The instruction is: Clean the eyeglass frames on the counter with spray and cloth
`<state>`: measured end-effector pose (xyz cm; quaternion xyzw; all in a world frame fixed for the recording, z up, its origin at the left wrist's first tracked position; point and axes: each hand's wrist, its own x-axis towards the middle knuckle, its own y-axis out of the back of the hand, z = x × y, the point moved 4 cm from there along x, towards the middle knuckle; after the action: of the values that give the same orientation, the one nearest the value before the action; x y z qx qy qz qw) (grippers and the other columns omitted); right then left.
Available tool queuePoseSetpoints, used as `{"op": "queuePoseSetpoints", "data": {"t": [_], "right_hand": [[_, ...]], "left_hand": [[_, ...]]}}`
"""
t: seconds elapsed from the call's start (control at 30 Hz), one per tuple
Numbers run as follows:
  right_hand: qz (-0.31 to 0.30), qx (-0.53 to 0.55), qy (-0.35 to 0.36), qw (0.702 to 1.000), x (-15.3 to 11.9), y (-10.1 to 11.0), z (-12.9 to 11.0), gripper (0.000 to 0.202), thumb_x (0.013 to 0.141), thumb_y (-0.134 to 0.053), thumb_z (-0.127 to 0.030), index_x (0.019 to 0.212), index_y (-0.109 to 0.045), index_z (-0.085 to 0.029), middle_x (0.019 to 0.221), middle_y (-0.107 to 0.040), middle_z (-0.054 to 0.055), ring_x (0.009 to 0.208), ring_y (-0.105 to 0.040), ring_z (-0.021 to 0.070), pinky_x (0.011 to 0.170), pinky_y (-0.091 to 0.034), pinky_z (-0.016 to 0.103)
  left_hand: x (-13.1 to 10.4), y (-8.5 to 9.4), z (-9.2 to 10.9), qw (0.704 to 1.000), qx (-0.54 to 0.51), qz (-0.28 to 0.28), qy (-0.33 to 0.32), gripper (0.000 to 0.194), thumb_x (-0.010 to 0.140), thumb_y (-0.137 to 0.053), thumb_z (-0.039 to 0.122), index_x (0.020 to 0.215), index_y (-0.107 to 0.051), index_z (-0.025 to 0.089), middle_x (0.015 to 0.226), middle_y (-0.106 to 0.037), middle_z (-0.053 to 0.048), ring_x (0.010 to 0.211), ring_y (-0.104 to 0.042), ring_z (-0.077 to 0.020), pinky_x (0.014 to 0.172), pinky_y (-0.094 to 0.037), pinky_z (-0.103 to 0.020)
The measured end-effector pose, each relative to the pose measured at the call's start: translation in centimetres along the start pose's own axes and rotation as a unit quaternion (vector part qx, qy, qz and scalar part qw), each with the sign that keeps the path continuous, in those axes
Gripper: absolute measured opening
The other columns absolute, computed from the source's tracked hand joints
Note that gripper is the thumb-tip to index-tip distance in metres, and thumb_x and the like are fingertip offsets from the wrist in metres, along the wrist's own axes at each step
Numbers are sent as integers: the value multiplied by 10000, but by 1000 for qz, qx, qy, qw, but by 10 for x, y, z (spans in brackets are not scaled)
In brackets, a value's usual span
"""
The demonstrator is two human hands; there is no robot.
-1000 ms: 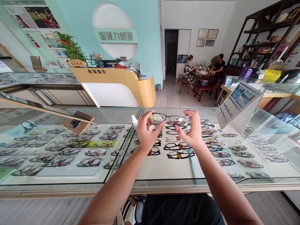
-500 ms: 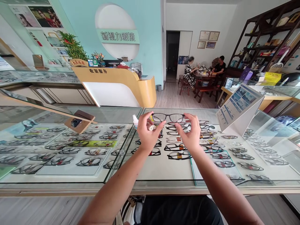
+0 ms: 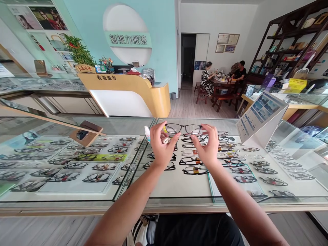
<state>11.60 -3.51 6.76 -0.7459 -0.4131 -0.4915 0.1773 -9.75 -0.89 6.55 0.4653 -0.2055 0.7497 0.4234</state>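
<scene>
A pair of dark-framed glasses is held up above the glass counter. My left hand grips its left side between thumb and fingers, and a pale, crumpled item shows by that palm. On the other side, my right hand pinches the frame's right end. Just left of my left hand stands a small white bottle. Beneath the glass, several rows of glasses lie below and around both hands.
A tilted mirror on a wooden stand is on the counter at left. At right stands a white display card. Farther back are a cashier desk, dark shelves and two people sitting at a wooden table.
The view has shifted very slightly. Both hands still hold the glasses in nearly the same place.
</scene>
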Motion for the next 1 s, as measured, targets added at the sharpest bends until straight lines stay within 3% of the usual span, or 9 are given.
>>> {"op": "queuePoseSetpoints", "data": {"t": [0.17,0.37,0.47,0.63,0.87,1.0], "right_hand": [[19,-12,27,999,19,8,-12,398,1057,-764,-416,1401,-627,-269,1264,-740,135,1116,-725,304,881,-668,491],[-3,8,76,997,102,38,-63,395,1008,-832,-379,1360,-667,-306,1268,-738,100,1144,-739,300,830,-687,471],[0,16,79,997,127,56,-87,422,1004,-845,-381,1389,-681,-328,1324,-737,104,1216,-741,319,858,-702,486],[38,12,67,997,123,67,-99,449,1042,-796,-389,1475,-682,-348,1396,-729,125,1270,-737,336,896,-721,524],[34,13,47,998,118,62,-94,443,1024,-829,-362,1448,-702,-349,1427,-744,123,1298,-739,348,930,-712,539],[13,14,19,1000,119,57,-91,442,1045,-804,-386,1467,-673,-368,1484,-743,107,1300,-758,334,907,-711,502]], "left_hand": [[18,0,14,999,11,27,-40,628,988,-869,590,1462,-650,241,1327,-668,-99,851,-610,-126,712,-600,-282],[96,13,57,986,-1,95,-137,674,961,-856,667,1476,-667,276,1325,-671,-103,873,-606,-164,677,-571,-308],[120,19,81,979,4,129,-156,715,938,-861,704,1478,-666,279,1355,-669,-104,875,-604,-170,670,-553,-314],[118,16,98,980,-5,131,-149,766,939,-860,705,1538,-628,287,1408,-655,-105,919,-621,-178,702,-571,-327],[111,10,93,977,-22,136,-162,708,968,-875,614,1552,-624,304,1397,-653,-112,987,-643,-201,699,-589,-326],[112,8,89,976,13,146,-164,781,966,-857,659,1599,-590,289,1431,-629,-125,1036,-635,-216,711,-595,-330]]}}
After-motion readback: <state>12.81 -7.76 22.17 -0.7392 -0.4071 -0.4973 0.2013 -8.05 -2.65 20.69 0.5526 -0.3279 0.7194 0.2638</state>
